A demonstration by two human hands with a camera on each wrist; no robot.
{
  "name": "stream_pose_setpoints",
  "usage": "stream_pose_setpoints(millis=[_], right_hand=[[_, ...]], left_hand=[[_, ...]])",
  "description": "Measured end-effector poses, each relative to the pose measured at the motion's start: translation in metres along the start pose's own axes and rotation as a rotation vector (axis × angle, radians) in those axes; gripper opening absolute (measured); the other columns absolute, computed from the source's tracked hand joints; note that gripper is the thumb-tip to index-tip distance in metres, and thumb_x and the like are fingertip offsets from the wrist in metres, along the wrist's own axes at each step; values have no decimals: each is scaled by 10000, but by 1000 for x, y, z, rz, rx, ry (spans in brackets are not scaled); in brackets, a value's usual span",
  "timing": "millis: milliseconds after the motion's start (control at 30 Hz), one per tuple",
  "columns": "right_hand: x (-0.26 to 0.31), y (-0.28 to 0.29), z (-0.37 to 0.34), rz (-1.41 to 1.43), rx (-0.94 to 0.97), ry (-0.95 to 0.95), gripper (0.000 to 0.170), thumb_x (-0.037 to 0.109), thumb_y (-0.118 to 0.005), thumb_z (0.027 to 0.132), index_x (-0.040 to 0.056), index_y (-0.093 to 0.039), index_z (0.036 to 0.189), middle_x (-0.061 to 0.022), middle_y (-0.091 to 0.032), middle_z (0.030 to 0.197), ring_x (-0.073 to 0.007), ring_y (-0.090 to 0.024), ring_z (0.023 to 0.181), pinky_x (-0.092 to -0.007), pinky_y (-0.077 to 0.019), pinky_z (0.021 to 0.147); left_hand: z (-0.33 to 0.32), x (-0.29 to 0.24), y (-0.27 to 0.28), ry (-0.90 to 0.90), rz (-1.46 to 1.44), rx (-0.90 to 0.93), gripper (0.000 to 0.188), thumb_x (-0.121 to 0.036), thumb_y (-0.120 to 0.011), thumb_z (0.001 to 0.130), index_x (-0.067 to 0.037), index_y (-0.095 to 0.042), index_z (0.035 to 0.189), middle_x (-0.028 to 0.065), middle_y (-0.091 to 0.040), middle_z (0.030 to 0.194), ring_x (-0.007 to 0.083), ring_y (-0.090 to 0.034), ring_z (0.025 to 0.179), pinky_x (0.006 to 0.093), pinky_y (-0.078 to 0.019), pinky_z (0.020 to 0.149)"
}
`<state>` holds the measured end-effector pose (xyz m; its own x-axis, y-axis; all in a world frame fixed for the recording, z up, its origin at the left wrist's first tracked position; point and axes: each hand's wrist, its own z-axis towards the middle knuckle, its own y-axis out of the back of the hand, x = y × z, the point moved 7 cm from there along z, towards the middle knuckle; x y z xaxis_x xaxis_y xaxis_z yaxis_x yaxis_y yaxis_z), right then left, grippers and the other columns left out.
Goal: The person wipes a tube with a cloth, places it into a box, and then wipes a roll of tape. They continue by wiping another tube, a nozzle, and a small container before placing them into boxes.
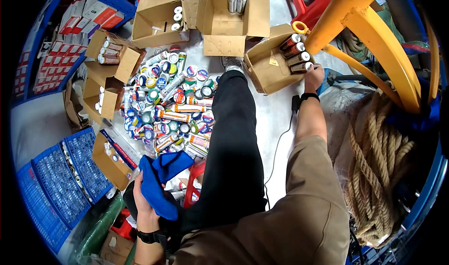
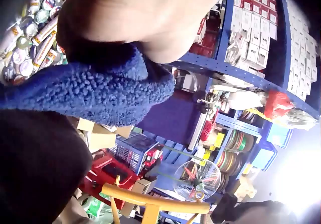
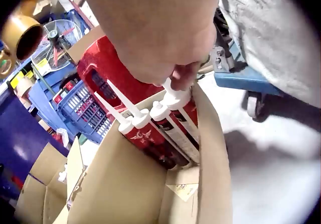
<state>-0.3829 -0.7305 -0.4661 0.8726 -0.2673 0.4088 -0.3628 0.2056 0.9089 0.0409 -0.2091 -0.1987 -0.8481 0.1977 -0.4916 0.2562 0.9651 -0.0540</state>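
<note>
My left hand [image 1: 144, 206] grips a blue fluffy cloth [image 1: 159, 192] beside my left knee; the left wrist view shows the cloth's looped pile [image 2: 100, 91] close up. Out to the right, my right hand [image 1: 315, 77] is at an open cardboard box [image 1: 262, 74]. Its fingers pinch the white top end of a sealant tube [image 3: 176, 99], the nearest in a row of several standing against the box wall. The neighbouring tubes [image 3: 145, 136] are red and dark with white caps, two with long pointed nozzles. My palm is hidden in the right wrist view.
A big heap of tape rolls and sealant tubes [image 1: 173, 106] covers the floor left of my leg. More open boxes [image 1: 224, 28] holding tubes curve around it. A yellow metal frame [image 1: 374, 40] and coiled rope [image 1: 374, 171] stand at right; blue crates [image 1: 51, 190] lie at left.
</note>
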Motion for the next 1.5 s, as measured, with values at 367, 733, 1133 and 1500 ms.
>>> stream_pose_setpoints(millis=[367, 733, 1133, 1500], right_hand=[[-49, -45, 40, 140, 16, -187, 471, 312, -743, 773, 33, -661, 1143, -200, -702, 1071, -334, -677, 1005, -380, -513, 897], [199, 133, -185, 851, 986, 235, 206, 160, -531, 988, 21, -600, 1124, -70, -676, 1005, -143, -672, 884, -263, -536, 717], [443, 283, -472, 1159, 1853, 672, 279, 271, -666, 943, 19, -624, 1055, 21, -637, 882, -38, -568, 754, -187, -455, 694], [457, 157, -381, 2094, 2025, -153, 513, 375, -383, 1032, -1, -503, 1359, -196, -605, 1292, -324, -606, 1171, -451, -429, 1077]], left_hand=[[-4, 18, -5, 91, 28, 33, 347, -389, -547, 958, -64, -644, 1030, 61, -691, 814, 178, -655, 619, 278, -551, 545], [-41, -10, -13, -156, -12, 493, 780, -43, -537, 658, 58, -366, 1411, 233, -573, 1243, 331, -636, 1033, 405, -515, 941], [-84, -126, 25, -740, -157, 620, 615, -121, -513, 799, 68, -423, 1377, 192, -550, 1334, 307, -522, 1241, 406, -362, 1107], [131, -132, 27, -589, 502, 171, 242, -196, -563, 940, -75, -609, 1145, 22, -663, 1141, 117, -643, 1000, 245, -473, 777]])
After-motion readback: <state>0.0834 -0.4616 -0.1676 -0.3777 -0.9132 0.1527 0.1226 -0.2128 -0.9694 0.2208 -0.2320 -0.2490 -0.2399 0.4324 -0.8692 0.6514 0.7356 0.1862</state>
